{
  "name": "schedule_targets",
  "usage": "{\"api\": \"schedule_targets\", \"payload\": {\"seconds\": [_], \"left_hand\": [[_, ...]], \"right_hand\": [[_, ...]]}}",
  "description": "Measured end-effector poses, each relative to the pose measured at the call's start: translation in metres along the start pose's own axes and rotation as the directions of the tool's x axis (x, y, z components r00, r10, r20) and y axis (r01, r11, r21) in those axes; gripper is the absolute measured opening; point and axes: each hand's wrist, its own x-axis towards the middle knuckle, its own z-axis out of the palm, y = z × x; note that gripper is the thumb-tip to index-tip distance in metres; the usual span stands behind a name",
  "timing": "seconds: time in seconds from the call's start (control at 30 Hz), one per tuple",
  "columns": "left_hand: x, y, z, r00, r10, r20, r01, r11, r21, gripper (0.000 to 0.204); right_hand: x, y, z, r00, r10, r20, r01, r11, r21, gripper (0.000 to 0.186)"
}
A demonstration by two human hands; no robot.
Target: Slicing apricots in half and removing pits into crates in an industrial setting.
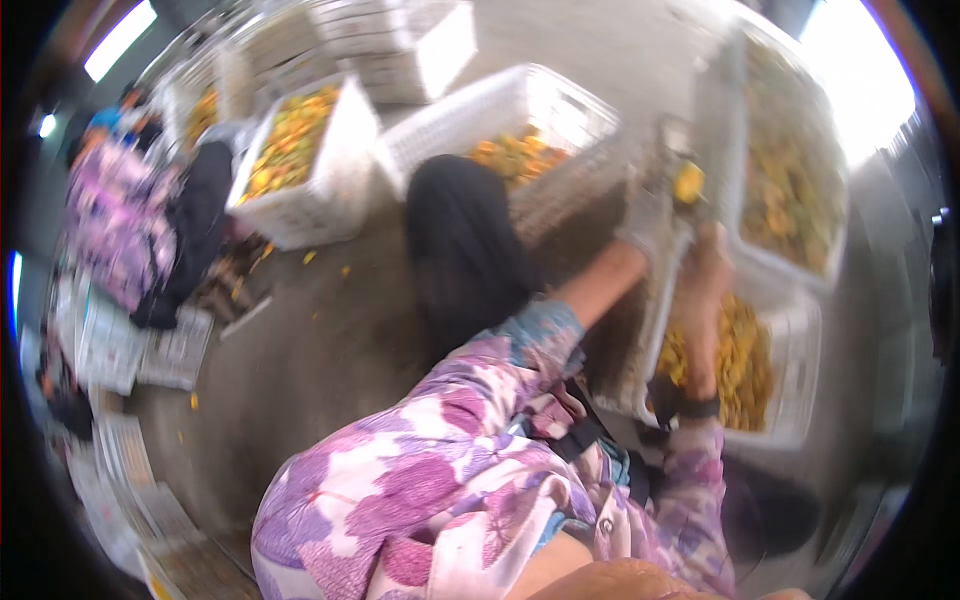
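In front of me a round yellow fruit sits just beyond my hands, beside a small metal fixture blurred by motion. My left hand, in a pale glove, is close to the fruit's left side. Its fingers are smeared, so whether it touches the fruit is unclear. Nearer to me, below the fruit, is my right hand, also blurred; anything within its fingers cannot be made out. Under my right forearm stands a white crate holding yellow pieces.
A large crate of orange-yellow pieces stands at the right. Ahead is a white crate partly filled with orange fruit. Left of it, another crate is full. A person in a purple patterned top sits at far left, beside stacked crates.
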Motion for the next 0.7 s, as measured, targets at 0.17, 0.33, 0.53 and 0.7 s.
{"api": "schedule_targets", "payload": {"seconds": [0.17,0.33,0.53,0.7], "left_hand": [[0.005,0.023,0.029,0.853,-0.5,0.152,0.488,0.659,-0.572,0.045],[-0.003,0.025,0.039,0.926,-0.368,0.091,0.36,0.782,-0.508,0.046],[-0.01,0.025,0.045,0.942,-0.334,0.027,0.307,0.826,-0.472,0.044],[-0.006,0.02,0.046,0.899,-0.432,-0.067,0.36,0.818,-0.448,0.04]], "right_hand": [[-0.004,-0.022,-0.024,0.99,-0.034,-0.139,0.037,0.999,0.023,0.02],[-0.005,-0.02,-0.03,0.989,-0.02,-0.149,0.018,1.0,-0.012,0.02],[-0.002,-0.02,-0.035,0.986,-0.041,-0.159,0.036,0.999,-0.034,0.016],[0.0,-0.027,-0.032,0.992,0.086,-0.094,-0.094,0.992,-0.079,0.011]]}}
